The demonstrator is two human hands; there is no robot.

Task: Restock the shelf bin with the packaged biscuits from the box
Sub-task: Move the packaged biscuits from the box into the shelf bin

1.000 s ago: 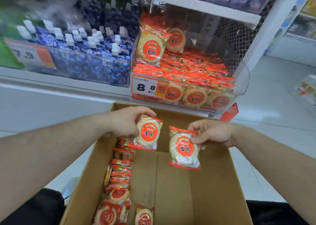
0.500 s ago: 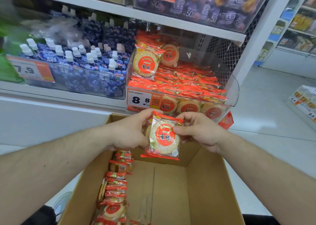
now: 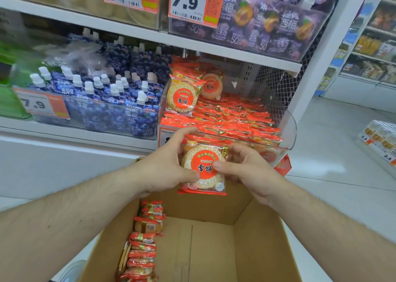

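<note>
Stacked biscuit packs, round wafers in clear wrap with red ends and a red label, are held between both hands just in front of the clear shelf bin. My left hand grips their left side with the thumb on the front. My right hand pinches the right side. The bin holds several rows of the same packs, two standing upright at the back left. Below, the open cardboard box has a row of packs along its left wall.
Blue spouted pouches fill the bin to the left of the biscuit bin. Purple jelly pouches sit on the shelf above, whose edge overhangs the bin. A white upright post bounds the shelf on the right, with floor and further racks beyond.
The two packs held apart a second ago were brought together into one stack. Both hands have lifted the stack up out of the box toward the bin's front.
</note>
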